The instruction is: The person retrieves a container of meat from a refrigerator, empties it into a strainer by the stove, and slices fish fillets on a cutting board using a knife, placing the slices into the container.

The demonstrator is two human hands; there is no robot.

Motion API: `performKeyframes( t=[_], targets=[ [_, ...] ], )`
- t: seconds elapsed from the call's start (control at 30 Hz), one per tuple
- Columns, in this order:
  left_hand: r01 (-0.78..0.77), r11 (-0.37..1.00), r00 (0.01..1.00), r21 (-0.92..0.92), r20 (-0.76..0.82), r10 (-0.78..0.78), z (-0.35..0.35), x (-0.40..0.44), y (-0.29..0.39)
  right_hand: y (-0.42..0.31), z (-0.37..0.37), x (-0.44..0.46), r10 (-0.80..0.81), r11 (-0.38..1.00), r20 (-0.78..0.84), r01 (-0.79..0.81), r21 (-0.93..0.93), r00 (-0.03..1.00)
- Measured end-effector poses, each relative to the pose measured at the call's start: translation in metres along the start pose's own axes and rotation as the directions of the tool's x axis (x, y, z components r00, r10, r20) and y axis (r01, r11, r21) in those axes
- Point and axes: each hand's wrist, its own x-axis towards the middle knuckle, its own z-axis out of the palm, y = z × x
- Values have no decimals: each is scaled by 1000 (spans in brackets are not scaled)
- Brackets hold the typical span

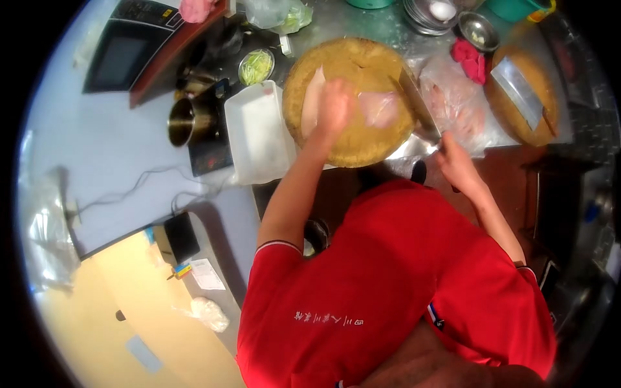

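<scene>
A round wooden chopping board (352, 145) lies in front of me. Over its left part is my left hand (335, 107), smeared by motion, so I cannot tell how its fingers are set. Right beside that hand lies a long pale piece of raw meat (312, 103). A flatter pale pink piece of meat (378, 108) rests near the board's middle. My right hand (455, 163) is closed round the handle of a cleaver (420, 107), whose blade slants along the board's right edge.
Left of the board stand a white plastic tub (259, 139) and a bowl of green shreds (256, 67). To the right lie a clear bag of raw meat (453, 97), a red cloth (469, 60) and a second board (546, 116) bearing another cleaver (517, 90). Metal bowls (479, 31) stand behind.
</scene>
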Motion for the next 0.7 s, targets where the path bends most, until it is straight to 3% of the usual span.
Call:
performKeyframes(
  t=[0.1,0.2,0.3,0.4,0.5,0.6,0.7],
  targets=[
    [-119,971,992,-208,23,127,0,-2,56,-6,0,5,13,997,32,-11,-82,999],
    [100,964,971,-245,235,-41,-16,6,79,-9,5,2,10,992,27,-7,-126,1000],
    [174,962,934,-211,344,-93,-28,13,86,-1,12,-1,-8,990,25,11,-144,1000],
    [53,983,978,-174,210,-15,-13,8,75,5,11,-3,-18,990,36,23,-142,999],
    [18,975,956,-222,289,48,-24,15,71,17,10,-5,-22,986,34,27,-163,999],
    [69,976,927,-206,374,13,-28,19,71,21,4,-1,-13,987,50,20,-159,999],
    [164,973,956,-164,271,-116,-15,-1,81,6,-1,2,-58,977,68,70,-201,996]
  ],
)
